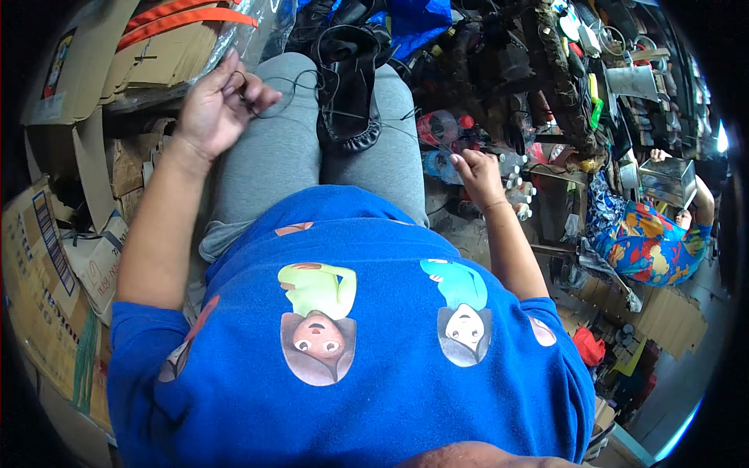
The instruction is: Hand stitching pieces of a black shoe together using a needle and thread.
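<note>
- Head view: black shoe point(351, 105) rests on the thighs point(285, 156), gathered toe bodyward.
- Left hand point(222, 109): fingers curled on thread point(295, 83). Right hand point(480, 175): pinched, apparently on thread.
- Judgement: pull evenly, keep slack loops untangled, steady shoe between thighs.

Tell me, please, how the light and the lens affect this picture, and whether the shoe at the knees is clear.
Head view: white glare burns out the far right edge; head view: the fisheye leaves black corners and bends edges near the rim; head view: the black shoe stands out against the grey trousers, but its dark opening hides detail.
</note>
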`<state>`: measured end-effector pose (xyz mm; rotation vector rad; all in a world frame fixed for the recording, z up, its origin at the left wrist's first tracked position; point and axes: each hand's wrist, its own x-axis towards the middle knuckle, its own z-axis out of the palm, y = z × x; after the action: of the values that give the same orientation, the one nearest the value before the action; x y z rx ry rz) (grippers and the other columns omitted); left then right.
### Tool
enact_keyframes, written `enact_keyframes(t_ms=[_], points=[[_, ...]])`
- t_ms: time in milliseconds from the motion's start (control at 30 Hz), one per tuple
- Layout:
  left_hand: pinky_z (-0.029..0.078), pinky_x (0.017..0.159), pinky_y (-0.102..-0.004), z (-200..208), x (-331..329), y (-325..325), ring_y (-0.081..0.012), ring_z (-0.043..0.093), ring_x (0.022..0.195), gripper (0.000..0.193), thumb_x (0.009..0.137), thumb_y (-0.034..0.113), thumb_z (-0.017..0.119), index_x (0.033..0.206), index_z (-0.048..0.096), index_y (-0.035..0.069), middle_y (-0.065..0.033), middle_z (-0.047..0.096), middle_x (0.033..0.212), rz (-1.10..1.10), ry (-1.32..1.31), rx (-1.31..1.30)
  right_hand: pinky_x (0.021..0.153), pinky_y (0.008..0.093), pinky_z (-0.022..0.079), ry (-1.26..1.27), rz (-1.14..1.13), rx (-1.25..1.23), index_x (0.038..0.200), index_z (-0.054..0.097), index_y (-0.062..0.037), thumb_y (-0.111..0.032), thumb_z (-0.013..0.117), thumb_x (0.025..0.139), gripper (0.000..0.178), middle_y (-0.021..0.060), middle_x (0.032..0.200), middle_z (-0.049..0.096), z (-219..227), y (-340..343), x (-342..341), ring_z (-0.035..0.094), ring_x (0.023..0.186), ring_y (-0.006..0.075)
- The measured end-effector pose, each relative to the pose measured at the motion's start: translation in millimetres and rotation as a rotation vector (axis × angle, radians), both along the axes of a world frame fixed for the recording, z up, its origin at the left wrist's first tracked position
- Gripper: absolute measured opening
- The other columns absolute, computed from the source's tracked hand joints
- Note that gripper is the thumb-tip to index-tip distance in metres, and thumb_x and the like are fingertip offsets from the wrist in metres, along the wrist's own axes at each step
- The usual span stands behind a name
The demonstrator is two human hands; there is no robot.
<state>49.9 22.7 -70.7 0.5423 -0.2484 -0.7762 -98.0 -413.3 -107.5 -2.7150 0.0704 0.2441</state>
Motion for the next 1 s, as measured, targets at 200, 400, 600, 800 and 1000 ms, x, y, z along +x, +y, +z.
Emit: enact_keyframes(t_ms=[200,400,600,800,1000], points=[[0.047,0.073,-0.0239,22,-3,54,-0.0116,0.061,0.080,0.044,0.098,0.037,0.043,0.106,0.061,-0.002,-0.0129,0.064,0.104,0.331,-0.324,1.197,0.080,0.0306,0.043,-0.133,-0.567,0.915,0.134,0.045,-0.0093,-0.033,0.061,0.087,0.055,0.0078,0.114,0.053,32,-32,27,0.056,0.096,0.0184],[0.047,0.077,-0.0338,4,55,-35,-0.0224,0.063,0.085,0.042,0.085,0.039,0.060,0.098,0.067,0.000,-0.0159,0.067,0.087,0.252,-1.115,1.501,0.094,0.0425,0.039,-0.555,0.625,-0.203,0.113,0.064,-0.0285,-0.022,0.075,0.067,0.048,0.0059,0.117,0.058,110,105,131,0.050,0.114,0.0272],[0.049,0.072,-0.0400,-8,87,-84,-0.0315,0.065,0.077,0.057,0.072,0.052,0.067,0.087,0.069,-0.003,-0.0218,0.066,0.081,0.015,-1.087,1.961,0.086,0.0360,0.039,-0.360,0.961,-0.530,0.085,0.070,-0.0252,-0.025,0.069,0.069,0.016,-0.0057,0.096,0.061,100,150,166,0.051,0.102,0.0166],[0.048,0.078,-0.0310,-54,113,-28,-0.0181,0.064,0.081,0.038,0.071,0.021,0.073,0.100,0.066,-0.002,-0.0107,0.069,0.088,0.198,-0.676,1.177,0.079,0.0373,0.039,-0.310,0.956,-0.628,0.076,0.068,-0.0207,-0.026,0.064,0.073,0.007,-0.0039,0.085,0.060,108,141,140,0.052,0.095,0.0174],[0.047,0.079,-0.0299,-47,100,-25,-0.0168,0.063,0.084,0.032,0.072,0.015,0.072,0.099,0.066,-0.001,-0.0103,0.068,0.091,0.313,-0.747,1.304,0.068,0.0354,0.047,0.211,0.162,-0.047,0.107,0.063,-0.0048,-0.052,0.063,0.080,0.054,0.0117,0.076,0.065,96,166,102,0.063,0.072,0.0238]])
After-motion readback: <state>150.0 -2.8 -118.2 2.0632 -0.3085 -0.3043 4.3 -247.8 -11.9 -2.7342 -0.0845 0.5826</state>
